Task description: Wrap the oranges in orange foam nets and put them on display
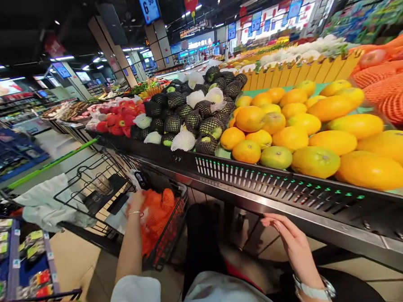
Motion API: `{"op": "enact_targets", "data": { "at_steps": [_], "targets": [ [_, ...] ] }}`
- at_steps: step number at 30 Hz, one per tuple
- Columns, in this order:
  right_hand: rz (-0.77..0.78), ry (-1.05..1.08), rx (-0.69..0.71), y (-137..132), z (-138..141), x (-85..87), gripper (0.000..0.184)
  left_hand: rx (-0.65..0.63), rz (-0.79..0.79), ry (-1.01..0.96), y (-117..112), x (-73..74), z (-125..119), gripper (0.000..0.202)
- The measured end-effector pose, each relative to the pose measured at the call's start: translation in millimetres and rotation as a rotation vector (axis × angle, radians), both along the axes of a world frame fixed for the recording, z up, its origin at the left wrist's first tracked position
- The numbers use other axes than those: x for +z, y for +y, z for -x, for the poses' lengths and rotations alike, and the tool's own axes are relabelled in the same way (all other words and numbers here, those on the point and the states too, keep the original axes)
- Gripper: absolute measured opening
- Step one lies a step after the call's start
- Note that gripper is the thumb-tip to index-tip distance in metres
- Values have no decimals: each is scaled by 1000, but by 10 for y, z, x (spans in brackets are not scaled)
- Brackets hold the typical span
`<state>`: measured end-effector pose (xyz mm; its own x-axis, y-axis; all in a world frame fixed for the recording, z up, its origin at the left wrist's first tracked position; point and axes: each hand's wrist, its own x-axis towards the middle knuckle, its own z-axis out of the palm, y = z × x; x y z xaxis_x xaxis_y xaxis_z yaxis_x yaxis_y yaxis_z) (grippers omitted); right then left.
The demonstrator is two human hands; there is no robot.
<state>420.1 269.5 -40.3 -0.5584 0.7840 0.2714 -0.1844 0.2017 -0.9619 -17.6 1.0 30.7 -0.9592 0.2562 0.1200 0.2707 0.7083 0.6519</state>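
My left hand reaches down into a shopping cart, beside orange mesh-wrapped goods. Its fingers are blurred and partly hidden, so their grip cannot be made out. A small black object lies just beyond them. My right hand, wearing a watch at the wrist, hovers by the metal edge of the produce stand. Its fingers are stretched out, loosely bent, with nothing visible in them. Above it on the stand lie yellow-orange melons or papayas, beside dark fruit in black net sleeves.
A pale cloth hangs over the cart near its green handle. Red fruit sits farther left on the stand. Orange-netted produce is piled at the right. A blue shelf with packaged goods stands at the lower left.
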Motion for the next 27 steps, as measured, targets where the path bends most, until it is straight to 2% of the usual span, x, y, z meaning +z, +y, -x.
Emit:
{"op": "enact_targets", "data": {
  "at_steps": [3, 6, 9, 11, 12, 13, 15, 17, 19, 21, 23, 26, 27],
  "targets": [
    [-28, 3, -28, -99, 103, 66, 33, 109, -144, 47, -98, 31, 42, 15],
    [-41, 45, -34, -219, 226, 152, 32, 129, -335, 122, 47, 195, -21, 27],
    [-59, 34, 63, -374, 347, 246, 34, -22, -557, 153, 420, 370, -380, 41],
    [-89, 4, 177, -493, 417, 320, 31, -251, -867, 48, 719, 451, -777, 49],
    [-112, -1, 237, -549, 448, 359, 28, -324, -920, 12, 863, 475, -1000, 51],
    [-135, 7, 284, -596, 477, 398, 25, -378, -926, 3, 997, 488, -1227, 50],
    [-168, 67, 297, -652, 525, 462, 29, -588, -820, -13, 1231, 487, -1657, 39],
    [-157, 149, 154, -636, 545, 502, 28, -815, -723, 108, 1427, 463, -2011, 29],
    [-127, 209, -67, -549, 520, 517, 21, -985, -651, 299, 1599, 434, -2272, 23],
    [-122, 208, -282, -416, 440, 510, 22, -1095, -609, 466, 1750, 412, -2452, 22],
    [-204, 177, -398, -272, 320, 485, 28, -1200, -535, 580, 1873, 402, -2576, 23],
    [-346, 138, -410, -88, 133, 422, 35, -1360, -385, 603, 2001, 396, -2697, 27],
    [-369, 130, -389, -36, 80, 403, 38, -1367, -416, 581, 2031, 395, -2722, 27]
  ]
}}
